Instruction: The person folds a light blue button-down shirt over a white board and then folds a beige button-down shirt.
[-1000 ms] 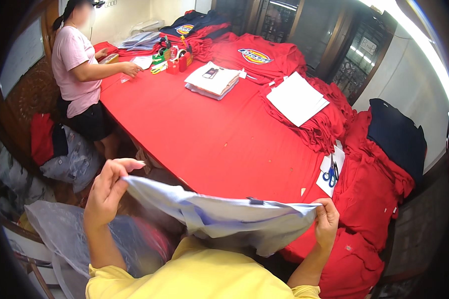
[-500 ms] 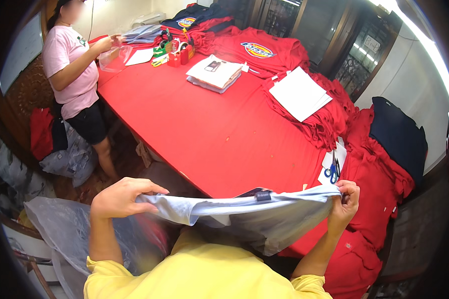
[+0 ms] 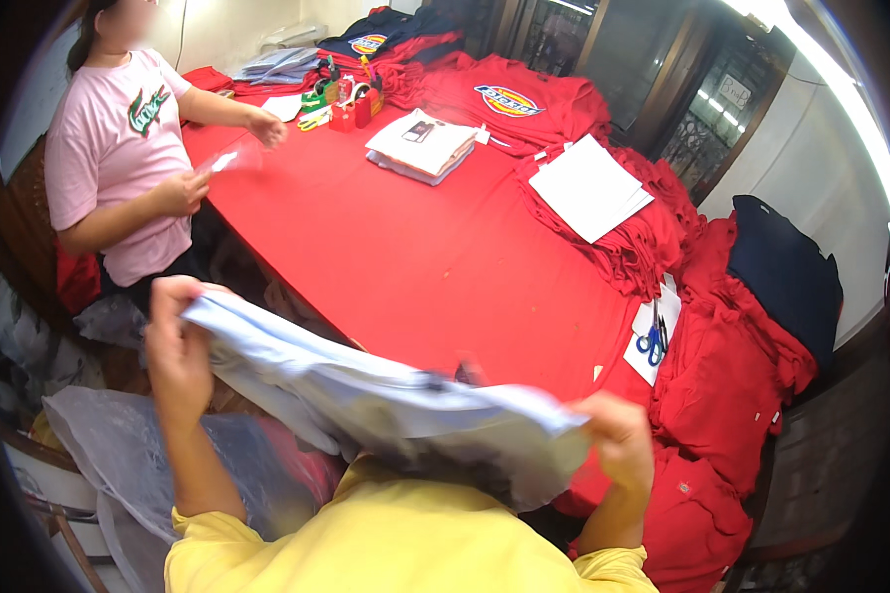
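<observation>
A light blue shirt (image 3: pixel 366 395) is stretched between my two hands above the near edge of the table, blurred by motion. My left hand (image 3: pixel 180 341) pinches one end of its top edge, raised higher than the other end. My right hand (image 3: pixel 618 435) grips the opposite end, its fingers smeared. A small dark label shows midway along the top edge, and a dark grey area shows on the cloth below. The shirt hangs down in front of my yellow top.
The red-covered table (image 3: pixel 435 267) bears a stack of folded garments (image 3: pixel 420 143), white sheets (image 3: pixel 588 188), tape dispensers (image 3: pixel 356 109) and blue-handled scissors (image 3: pixel 653 341). Red shirts (image 3: pixel 722 326) are heaped along the right. A person (image 3: pixel 119 148) stands at the left holding clear plastic. A plastic bag (image 3: pixel 109 445) lies beside me.
My left hand has risen and moved left with its end of the shirt; my right hand has moved left and down. The person at the left has turned toward the table and lowered the plastic.
</observation>
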Available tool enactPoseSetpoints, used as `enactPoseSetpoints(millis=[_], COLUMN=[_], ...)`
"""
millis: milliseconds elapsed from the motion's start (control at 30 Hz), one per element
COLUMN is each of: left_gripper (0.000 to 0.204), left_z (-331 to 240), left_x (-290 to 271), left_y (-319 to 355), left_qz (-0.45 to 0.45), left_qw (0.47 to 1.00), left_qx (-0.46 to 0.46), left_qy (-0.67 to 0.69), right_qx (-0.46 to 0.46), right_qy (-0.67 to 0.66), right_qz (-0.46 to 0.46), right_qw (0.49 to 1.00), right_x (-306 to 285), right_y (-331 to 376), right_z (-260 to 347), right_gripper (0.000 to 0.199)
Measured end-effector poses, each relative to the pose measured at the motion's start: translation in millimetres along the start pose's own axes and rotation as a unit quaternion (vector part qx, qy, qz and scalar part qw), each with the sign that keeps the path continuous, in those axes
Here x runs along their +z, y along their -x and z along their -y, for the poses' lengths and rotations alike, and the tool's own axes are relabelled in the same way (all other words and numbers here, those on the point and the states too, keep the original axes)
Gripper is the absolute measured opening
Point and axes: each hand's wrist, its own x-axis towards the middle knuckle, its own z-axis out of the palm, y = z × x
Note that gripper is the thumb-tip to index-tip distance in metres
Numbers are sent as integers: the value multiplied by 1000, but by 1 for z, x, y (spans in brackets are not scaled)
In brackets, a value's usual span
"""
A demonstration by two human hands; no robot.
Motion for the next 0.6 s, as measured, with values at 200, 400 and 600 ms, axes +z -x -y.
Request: enactPoseSetpoints(millis=[200,400,600], left_gripper=[20,50,30], left_z=[-24,-28,-43], left_x=[-21,-25,-35], left_y=[11,-14,-11], left_qz=[146,281,101], left_qw=[989,954,994], left_qx=[-6,21,19], left_qy=[-1,106,-24], right_qx=[125,27,20], right_qy=[-12,-53,189], right_qz=[-242,-254,-157], right_qw=[962,965,969], right_x=[-35,-41,-41], right_y=[2,4,4], right_z=[-7,-14,10], right_gripper=[19,9,28])
